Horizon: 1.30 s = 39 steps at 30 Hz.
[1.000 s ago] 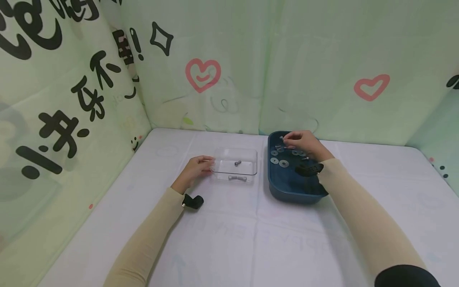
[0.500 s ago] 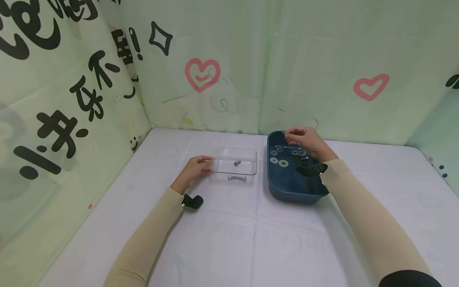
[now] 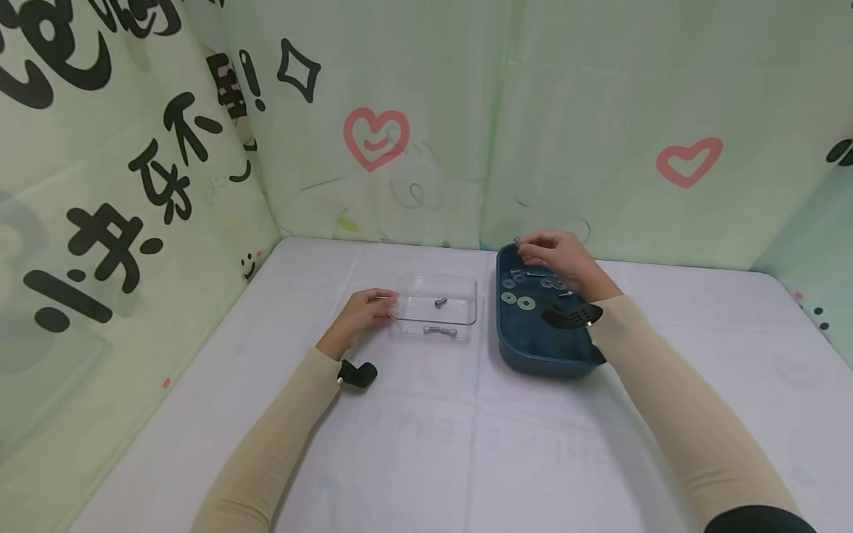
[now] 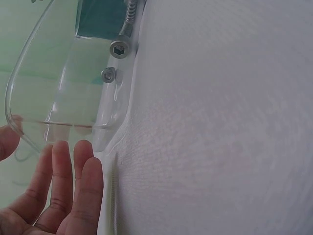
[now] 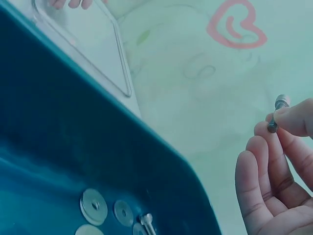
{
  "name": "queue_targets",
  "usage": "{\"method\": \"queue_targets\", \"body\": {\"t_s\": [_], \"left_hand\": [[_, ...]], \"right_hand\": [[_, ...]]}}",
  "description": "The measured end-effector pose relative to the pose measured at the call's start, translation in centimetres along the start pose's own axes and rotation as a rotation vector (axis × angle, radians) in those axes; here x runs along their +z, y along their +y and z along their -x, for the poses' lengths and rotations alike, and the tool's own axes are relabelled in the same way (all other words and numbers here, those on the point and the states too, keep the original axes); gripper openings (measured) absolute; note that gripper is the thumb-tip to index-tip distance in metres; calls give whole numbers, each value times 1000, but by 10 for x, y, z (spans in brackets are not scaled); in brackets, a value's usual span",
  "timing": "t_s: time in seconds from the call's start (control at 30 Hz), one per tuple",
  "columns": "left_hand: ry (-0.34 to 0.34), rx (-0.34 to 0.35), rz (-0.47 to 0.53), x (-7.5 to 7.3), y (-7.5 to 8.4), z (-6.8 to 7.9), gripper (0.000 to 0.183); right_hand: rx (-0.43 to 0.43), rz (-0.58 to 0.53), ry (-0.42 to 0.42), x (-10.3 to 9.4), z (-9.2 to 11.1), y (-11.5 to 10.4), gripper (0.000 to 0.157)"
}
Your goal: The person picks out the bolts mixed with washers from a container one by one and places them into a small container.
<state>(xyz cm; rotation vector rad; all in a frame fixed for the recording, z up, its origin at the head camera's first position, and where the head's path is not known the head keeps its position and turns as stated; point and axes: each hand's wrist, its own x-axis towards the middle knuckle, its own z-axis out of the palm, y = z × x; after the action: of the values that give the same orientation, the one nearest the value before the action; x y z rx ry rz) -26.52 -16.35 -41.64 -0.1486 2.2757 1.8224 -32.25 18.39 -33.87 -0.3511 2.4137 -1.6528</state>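
Observation:
In the head view my left hand [image 3: 362, 314] is at the left side of a clear plastic box [image 3: 466, 320]. Its thumb touches the rim and its fairly straight fingers [image 4: 61, 171] lie against the outer wall. Inside the box lie a short socket-head bolt [image 3: 440, 303] and, by the near wall, more bolt hardware [image 3: 440, 331]. My right hand [image 3: 560, 259] is raised over the far end of a dark blue bin [image 3: 533, 348]. Between thumb and forefinger it pinches another socket-head bolt [image 5: 279, 110], head up, with the other fingers loosely bent.
Several washers [image 3: 526, 303] and a few bolts [image 5: 147, 221] lie in the blue bin, right of the clear box. Both containers stand on a white-covered table [image 3: 400, 444]. Printed green curtains [image 3: 426, 111] enclose the back and sides.
My right hand has lifted up out of the blue bin with the bolt, then shifted slightly left above its far rim. The left hand and clear box have stayed in place.

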Motion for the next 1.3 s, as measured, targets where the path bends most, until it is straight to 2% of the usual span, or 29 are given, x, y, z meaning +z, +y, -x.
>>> {"method": "queue_targets", "body": {"t_s": [0.27, 0.5, 0.93, 1.3], "left_hand": [[0, -2, -6, 0, -1, -1, 38], [-1, -11, -5, -1, -3, -3, 39], [3, -39, -19, 0, 3, 3, 38], [-13, -15, 10, -1, 1, 3, 41]], "right_hand": [[21, -31, -12, 11, -2, -8, 43], [34, 16, -31, 23, -4, -15, 44], [43, 33, -71, 45, -14, -22, 38], [101, 107, -157, 60, -20, -21, 34]]}}
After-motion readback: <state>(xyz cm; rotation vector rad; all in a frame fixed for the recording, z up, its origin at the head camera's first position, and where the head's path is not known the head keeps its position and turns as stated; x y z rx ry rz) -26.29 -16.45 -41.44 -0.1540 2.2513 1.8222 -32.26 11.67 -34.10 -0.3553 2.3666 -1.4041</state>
